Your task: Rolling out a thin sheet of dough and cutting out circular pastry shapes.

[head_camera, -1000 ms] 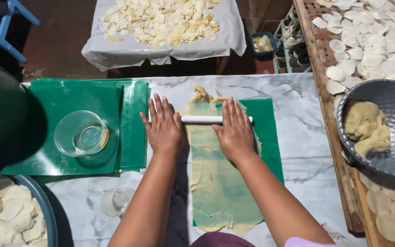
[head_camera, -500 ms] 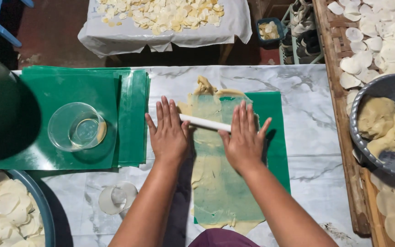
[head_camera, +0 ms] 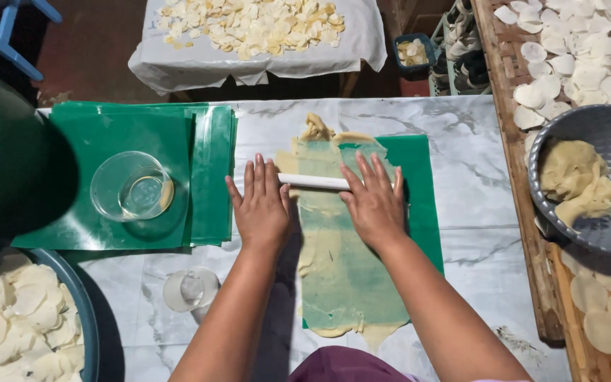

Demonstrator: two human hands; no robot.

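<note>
- My left hand (head_camera: pixel 262 205) lies flat, fingers spread and stretched out, palm pressing the left end of a thin white rolling pin (head_camera: pixel 314 182) at the centre of the frame.
- My right hand (head_camera: pixel 374 201) is flat too, fingers fanned wide, resting on the pin's right end; neither hand grips anything.
- The pin lies crosswise on a long strip of pale dough (head_camera: pixel 337 262), rolled so thin that the green plastic sheet (head_camera: pixel 419 198) under it shows through; the strip runs from the upper centre down to the bottom centre.
- Left of my hands a stack of green sheets (head_camera: pixel 206 177) carries a clear glass bowl (head_camera: pixel 131 186).
- A small clear cup (head_camera: pixel 189 288) stands on the marble table (head_camera: pixel 475 262), lower left of my left arm.
- At the right edge a grey metal bowl (head_camera: pixel 602 134) holds a lump of dough (head_camera: pixel 574 180).
- Cut dough rounds fill a blue basin (head_camera: pixel 88 318) at lower left and a white cloth (head_camera: pixel 178 67) at the top.
</note>
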